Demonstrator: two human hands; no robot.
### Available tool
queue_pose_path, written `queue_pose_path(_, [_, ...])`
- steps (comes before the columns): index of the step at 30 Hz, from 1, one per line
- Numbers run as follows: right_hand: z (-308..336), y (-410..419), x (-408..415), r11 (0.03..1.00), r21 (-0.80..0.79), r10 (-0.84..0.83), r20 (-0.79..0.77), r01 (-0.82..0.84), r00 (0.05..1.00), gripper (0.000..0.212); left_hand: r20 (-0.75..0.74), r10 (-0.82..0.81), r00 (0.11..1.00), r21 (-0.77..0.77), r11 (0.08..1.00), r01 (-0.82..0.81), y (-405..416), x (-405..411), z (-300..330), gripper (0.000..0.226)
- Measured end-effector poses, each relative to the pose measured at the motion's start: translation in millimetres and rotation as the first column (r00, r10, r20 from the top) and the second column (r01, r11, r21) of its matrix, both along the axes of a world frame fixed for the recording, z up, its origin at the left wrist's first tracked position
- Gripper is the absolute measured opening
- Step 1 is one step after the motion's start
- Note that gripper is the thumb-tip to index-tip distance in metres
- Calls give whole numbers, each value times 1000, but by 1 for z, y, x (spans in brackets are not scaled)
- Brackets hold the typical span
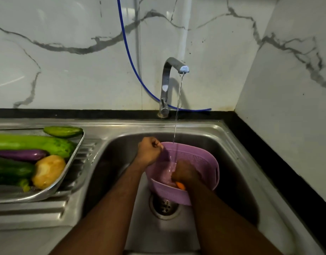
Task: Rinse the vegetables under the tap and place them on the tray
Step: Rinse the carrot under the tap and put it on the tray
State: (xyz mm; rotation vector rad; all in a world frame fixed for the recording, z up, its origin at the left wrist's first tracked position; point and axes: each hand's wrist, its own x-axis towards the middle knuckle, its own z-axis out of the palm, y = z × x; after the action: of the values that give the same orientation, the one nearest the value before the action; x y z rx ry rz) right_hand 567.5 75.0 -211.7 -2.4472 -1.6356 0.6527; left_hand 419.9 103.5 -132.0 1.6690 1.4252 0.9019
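We hold a lilac plastic colander (199,159), perforated and round-walled, tilted inside the smooth steel sink (232,162) above the drain (165,207). Our left hand (149,151) curls in a fist round the colander's far-left rim and grips it. Our right hand (186,173) reaches down into the bowl, fingers curled over an orange vegetable (180,185), probably a carrot, though only a small tip shows past the knuckles. A thin stream of water (177,116) falls from the angular chrome tap (167,85) onto the right hand. Both forearms run up from the near edge, close together. On the ribbed drainboard to the left sits a shiny metal tray (66,173) with raised edges, holding a long pale-green gourd (33,144), a glossy purple aubergine (20,154), dark cucumbers (11,170), a yellowish rounded potato (48,172) and a small green cucumber (63,131) at its far corner. The sink basin lies open right of the colander.
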Motion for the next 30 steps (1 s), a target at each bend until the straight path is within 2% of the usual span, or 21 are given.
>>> queue_pose_path(6, [4,8,0,993,112,43,-68,-36,997,9,-29,-17,999,3,1000,18,-5,0,1,17])
queue_pose_path(7, [10,10,1,989,136,71,-136,-53,988,8,-17,-23,1000,-14,1000,23,-6,1,2,15])
queue_pose_path(9, [25,12,1,977,212,81,-387,3,919,21,24,-44,999,-50,998,45,-5,3,1,9])
queue_pose_path(11, [41,11,-4,949,270,67,-679,164,731,24,22,-74,997,-87,993,76,-3,5,-6,8])
queue_pose_path(13, [59,10,-12,917,226,34,-866,328,500,18,30,-91,995,-136,986,94,4,9,-21,19])
queue_pose_path(15, [74,8,-17,887,129,17,-968,444,248,18,89,-103,991,-189,975,119,-7,10,-13,21])
queue_pose_path(16, [81,7,-18,875,91,19,-988,476,154,18,139,-99,985,-218,967,128,-11,11,-9,20])
queue_pose_path(17, [85,5,-19,868,71,25,-995,491,100,18,209,-74,975,-261,957,129,-14,12,-6,20])
queue_pose_path(18, [86,4,-19,866,70,31,-996,496,88,18,291,-52,955,-300,943,142,-15,13,-5,22])
queue_pose_path(20, [82,6,-21,854,117,33,-985,508,171,18,401,-19,916,-355,918,174,-14,14,-6,21])
queue_pose_path(22, [81,10,-25,826,176,34,-964,536,265,20,436,-19,900,-383,901,204,-13,16,-6,15])
queue_pose_path(24, [85,11,-27,810,171,-3,-955,561,295,34,467,-37,884,-416,872,257,-15,17,-5,11])
queue_pose_path(26, [90,11,-25,817,115,-31,-970,565,242,48,490,-49,871,-430,855,290,-17,19,-4,12])
queue_pose_path(27, [91,11,-24,830,95,-18,-980,549,197,47,499,-38,866,-429,857,285,-17,19,-4,12])
queue_pose_path(28, [93,9,-24,849,84,-2,-987,521,161,41,512,-13,859,-430,862,269,-16,19,-4,14])
queue_pose_path(30, [95,8,-22,888,107,42,-987,448,154,19,542,43,839,-434,869,236,-12,18,-4,21])
